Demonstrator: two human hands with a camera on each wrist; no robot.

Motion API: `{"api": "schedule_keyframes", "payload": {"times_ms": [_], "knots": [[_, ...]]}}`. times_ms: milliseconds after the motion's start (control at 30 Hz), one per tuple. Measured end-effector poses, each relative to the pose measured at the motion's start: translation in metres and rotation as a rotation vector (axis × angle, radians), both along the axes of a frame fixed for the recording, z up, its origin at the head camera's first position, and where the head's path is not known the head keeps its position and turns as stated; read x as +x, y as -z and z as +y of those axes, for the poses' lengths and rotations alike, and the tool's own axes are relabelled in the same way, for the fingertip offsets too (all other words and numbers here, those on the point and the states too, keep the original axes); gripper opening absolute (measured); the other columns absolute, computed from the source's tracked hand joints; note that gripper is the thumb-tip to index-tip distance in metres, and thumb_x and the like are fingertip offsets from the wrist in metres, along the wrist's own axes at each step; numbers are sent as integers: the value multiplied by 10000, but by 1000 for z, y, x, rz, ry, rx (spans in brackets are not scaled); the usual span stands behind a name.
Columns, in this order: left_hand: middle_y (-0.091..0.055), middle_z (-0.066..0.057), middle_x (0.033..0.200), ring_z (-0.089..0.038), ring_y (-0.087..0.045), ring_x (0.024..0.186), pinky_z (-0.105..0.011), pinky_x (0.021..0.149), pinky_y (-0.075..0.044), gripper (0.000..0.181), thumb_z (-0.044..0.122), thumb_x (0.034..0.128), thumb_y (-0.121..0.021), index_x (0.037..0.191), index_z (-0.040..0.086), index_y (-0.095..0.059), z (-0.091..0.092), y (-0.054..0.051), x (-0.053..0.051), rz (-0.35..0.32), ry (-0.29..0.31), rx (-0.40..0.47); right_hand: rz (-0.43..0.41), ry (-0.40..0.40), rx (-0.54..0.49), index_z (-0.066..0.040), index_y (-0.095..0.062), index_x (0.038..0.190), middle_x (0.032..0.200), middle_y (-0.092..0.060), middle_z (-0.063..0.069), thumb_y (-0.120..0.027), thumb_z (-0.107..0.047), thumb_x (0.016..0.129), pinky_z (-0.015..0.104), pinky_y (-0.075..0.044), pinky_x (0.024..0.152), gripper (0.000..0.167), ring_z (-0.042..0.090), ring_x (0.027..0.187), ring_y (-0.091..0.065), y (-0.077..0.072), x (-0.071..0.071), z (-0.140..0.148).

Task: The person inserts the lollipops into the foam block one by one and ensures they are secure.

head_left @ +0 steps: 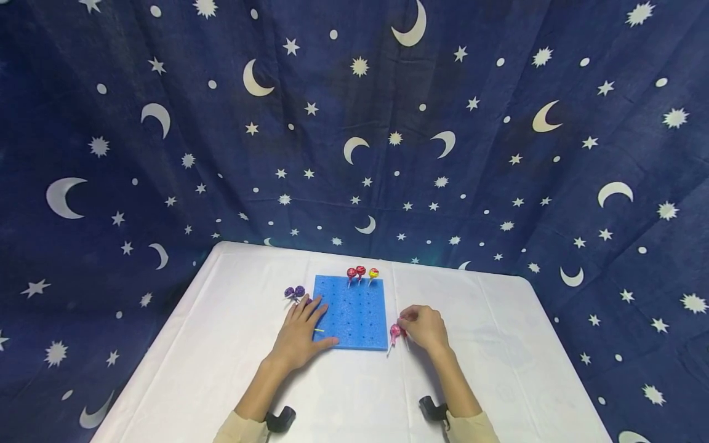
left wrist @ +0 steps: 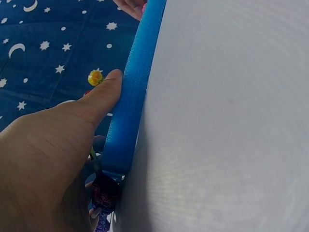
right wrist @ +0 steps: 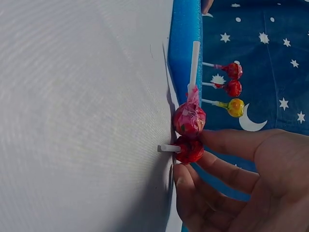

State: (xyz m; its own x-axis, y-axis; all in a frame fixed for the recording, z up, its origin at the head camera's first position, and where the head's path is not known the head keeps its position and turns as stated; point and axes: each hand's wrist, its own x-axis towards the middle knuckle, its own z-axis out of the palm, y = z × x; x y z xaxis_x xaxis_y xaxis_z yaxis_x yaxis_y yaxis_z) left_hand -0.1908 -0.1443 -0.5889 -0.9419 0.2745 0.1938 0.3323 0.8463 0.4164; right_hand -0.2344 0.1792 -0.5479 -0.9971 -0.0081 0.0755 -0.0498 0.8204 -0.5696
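Observation:
A blue foam board with small holes lies on the table, a yellow lollipop and two red ones upright along its far edge. My left hand rests with spread fingers on the board's left side, its thumb against the near edge. By the right edge, my right hand pinches a red lollipop at its head. A pink lollipop lies against it, its stick toward the board in the right wrist view.
Purple lollipops lie left of the board, partly behind my left fingers; one dark-wrapped lollipop shows beside the board's corner. A yellow stick shows by my left hand. Behind the white table hangs a dark blue curtain.

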Motion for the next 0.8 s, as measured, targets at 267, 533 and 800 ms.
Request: {"api": "schedule_keyframes", "payload": {"times_ms": [267, 533, 800], "knots": [[-304, -94, 1702, -379, -143, 1596, -570, 1288, -106, 921, 720, 907, -634, 1591, 132, -450, 0, 1, 0, -2, -1, -6, -19, -6, -37, -126, -802, 879, 696, -664, -63, -856, -175, 838, 357, -480, 670, 83, 149, 672, -584, 3, -3, 1], [-306, -102, 1700, -382, -144, 1595, -572, 1287, -106, 916, 707, 910, -641, 1590, 125, -449, 0, 0, 0, -2, 2, 0, -30, -10, -87, -115, -799, 924, 705, -670, -51, -842, -145, 851, 326, -474, 615, 90, 150, 642, -581, 6, -2, 4], [-309, -103, 1699, -390, -152, 1592, -580, 1283, -121, 920, 709, 906, -645, 1586, 119, -455, -1, 0, 0, -2, 5, 4, 0, -2, -96, -112, -804, 937, 718, -684, -44, -826, -143, 866, 315, -490, 604, 81, 141, 634, -603, -2, -3, 8]]}}
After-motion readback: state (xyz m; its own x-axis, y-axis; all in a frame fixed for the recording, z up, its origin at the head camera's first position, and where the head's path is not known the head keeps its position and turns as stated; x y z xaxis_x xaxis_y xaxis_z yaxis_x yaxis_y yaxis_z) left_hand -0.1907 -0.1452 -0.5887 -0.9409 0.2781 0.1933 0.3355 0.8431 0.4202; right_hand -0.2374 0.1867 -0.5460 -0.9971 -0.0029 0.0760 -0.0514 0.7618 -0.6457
